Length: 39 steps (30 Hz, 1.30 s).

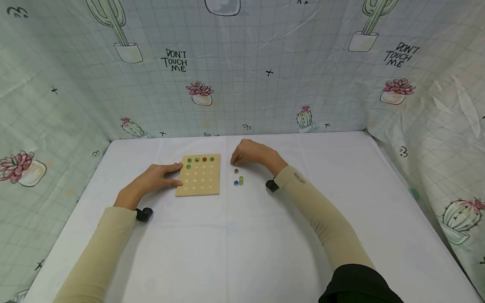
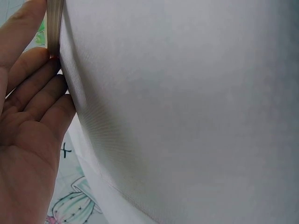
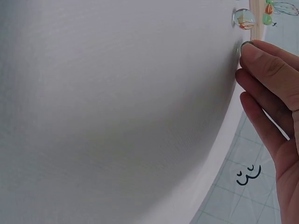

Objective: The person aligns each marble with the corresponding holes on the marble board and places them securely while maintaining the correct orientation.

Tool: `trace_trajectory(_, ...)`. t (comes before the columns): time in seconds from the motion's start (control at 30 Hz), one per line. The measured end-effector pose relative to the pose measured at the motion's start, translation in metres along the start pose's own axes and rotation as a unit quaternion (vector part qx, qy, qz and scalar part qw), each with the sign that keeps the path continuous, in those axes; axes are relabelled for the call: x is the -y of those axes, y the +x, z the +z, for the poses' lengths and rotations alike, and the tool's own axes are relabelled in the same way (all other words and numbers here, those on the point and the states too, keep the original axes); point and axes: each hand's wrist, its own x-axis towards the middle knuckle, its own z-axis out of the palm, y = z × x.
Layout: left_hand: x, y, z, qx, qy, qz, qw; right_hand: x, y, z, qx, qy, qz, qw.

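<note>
A square pale wooden board (image 1: 204, 181) with rows of small hollows lies left of centre in the head view. Several green marbles and a brown marble (image 1: 204, 159) fill its back row and the start of the second. My left hand (image 1: 157, 176) rests against the board's left edge, thumb and fingers spread along it; the left wrist view shows the fingertips at the board's side (image 2: 54, 28). Right of the board, my right hand (image 1: 251, 152) pinches a marble (image 3: 246, 44) between thumb and forefinger, mostly hidden by the fingertips.
Just in front of the right hand lie a dark marble (image 1: 236, 171), a blue marble (image 1: 236, 183) and two green marbles (image 1: 241, 179). A white cloth (image 1: 197, 248) covers the table. Printed curtains (image 1: 242, 75) stand behind and at both sides.
</note>
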Motion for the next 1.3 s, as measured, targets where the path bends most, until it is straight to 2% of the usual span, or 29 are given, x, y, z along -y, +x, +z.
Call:
trace_trajectory(0.6,-0.001,0.002,-0.002,0.002,0.003,0.002,1.0000,0.009,-0.003,-0.016,-0.022,0.019,-0.021,0.9993)
trace_trajectory(0.8,-0.002,0.001,-0.002,0.005,0.002,0.001,1.0000,0.011,-0.002,-0.014,-0.030,0.019,-0.039,0.9986)
trace_trajectory(1.3,0.001,0.001,-0.001,0.009,-0.004,-0.006,0.9999,0.015,0.002,-0.012,-0.037,0.007,-0.051,0.9980)
